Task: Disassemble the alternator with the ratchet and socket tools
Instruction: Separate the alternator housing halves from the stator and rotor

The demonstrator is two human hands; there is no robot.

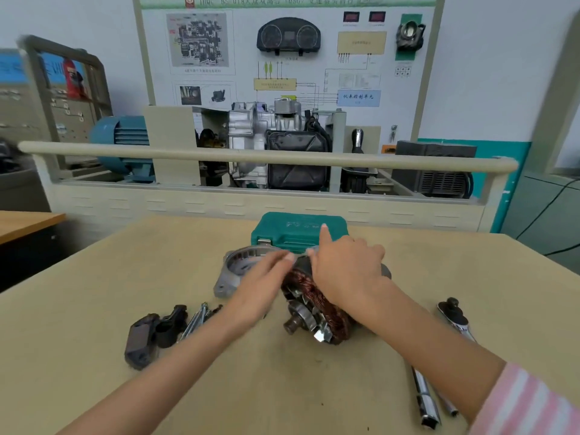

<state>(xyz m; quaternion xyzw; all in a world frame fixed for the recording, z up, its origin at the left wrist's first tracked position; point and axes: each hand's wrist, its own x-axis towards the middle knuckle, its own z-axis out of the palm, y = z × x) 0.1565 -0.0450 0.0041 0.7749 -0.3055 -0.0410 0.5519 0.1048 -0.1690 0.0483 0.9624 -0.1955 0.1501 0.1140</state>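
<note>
A pale tan workbench top [94, 309] fills the lower half of the frame, and at its centre lies the partly stripped alternator core with copper-brown windings and a stubby steel shaft [314, 309]. The left hand [263, 277] lies over its left side with fingers stretched forward and blurred, so I cannot tell whether they grip anything. The right hand [345, 265] rests on top of the windings, index finger pointing up toward the top of the frame, the other fingers loosely bent over the part. Just behind the left hand sits the round grey cast-aluminium housing shell [232, 268], and behind both hands the closed teal plastic socket case [295, 230]. At lower left lie a dark grey plastic cover piece [141, 340] and a bundle of long silver bolts [197, 318]. At right centre rests the chrome ratchet handle [455, 318]; toward the lower right a chrome extension bar with socket [423, 400]. Beyond the bench, a cream railing [251, 155] fronts a training rig with a silver gearbox [266, 130], a blue electric motor [122, 136] and a white wiring-diagram board [282, 58] across the top of the frame.
</note>
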